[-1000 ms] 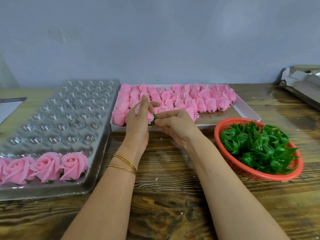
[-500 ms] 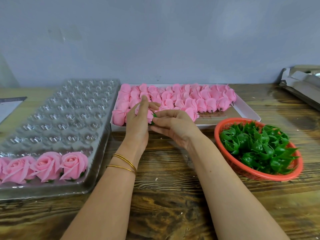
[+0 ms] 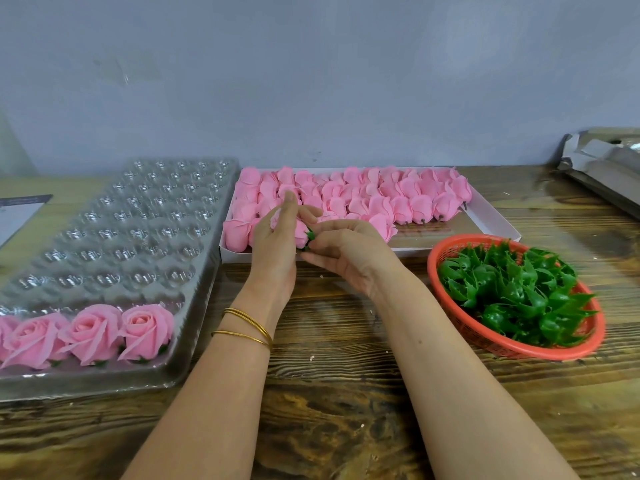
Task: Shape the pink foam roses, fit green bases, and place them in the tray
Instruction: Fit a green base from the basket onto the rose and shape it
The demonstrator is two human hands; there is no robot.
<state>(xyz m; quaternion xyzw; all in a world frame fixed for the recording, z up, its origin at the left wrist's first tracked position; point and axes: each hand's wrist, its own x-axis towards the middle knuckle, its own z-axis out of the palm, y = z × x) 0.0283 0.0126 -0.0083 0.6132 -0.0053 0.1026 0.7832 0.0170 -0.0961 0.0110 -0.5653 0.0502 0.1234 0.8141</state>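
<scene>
At far left, a printed sheet carries text too small to read. Beside it, the clear tray holds finished roses in its near row. The left hand grips a pink rose in front of the white box of buds. The right hand pinches the green base at the rose's stem end. The red basket of bases stands rightmost.

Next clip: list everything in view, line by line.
Clear tray: one, transparent, left.
Finished roses: four visible, pink, tray's near row.
Box: one, white, centre back.
Rose buds: many, pink, in box.
Basket: one, red, right.
Loose bases: many, green, in basket.
Paper: one, pale, far left.
Table: one, brown, underneath.
Held rose: one, pink, between hands.
Green base: one, green, held rose's end.
Left hand: one, holding held rose.
Right hand: one, pinching green base.
</scene>
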